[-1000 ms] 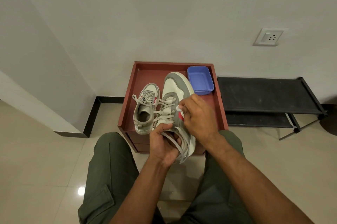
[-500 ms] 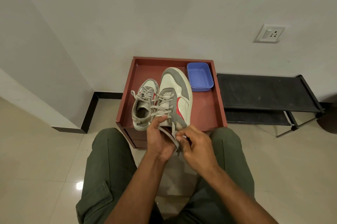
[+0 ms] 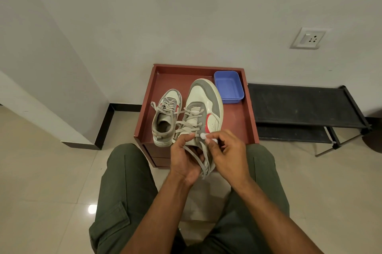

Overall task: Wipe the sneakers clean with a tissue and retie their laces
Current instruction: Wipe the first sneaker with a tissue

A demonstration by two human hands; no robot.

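The left hand grips the heel of 1 sneaker, toe pointing away over the red desk. The right hand pinches a tissue at its near right side, closest to wipe.

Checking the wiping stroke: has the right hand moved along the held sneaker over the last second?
Yes. The right hand with the tissue has come down the held sneaker, away from the blue tub, toward the heel.
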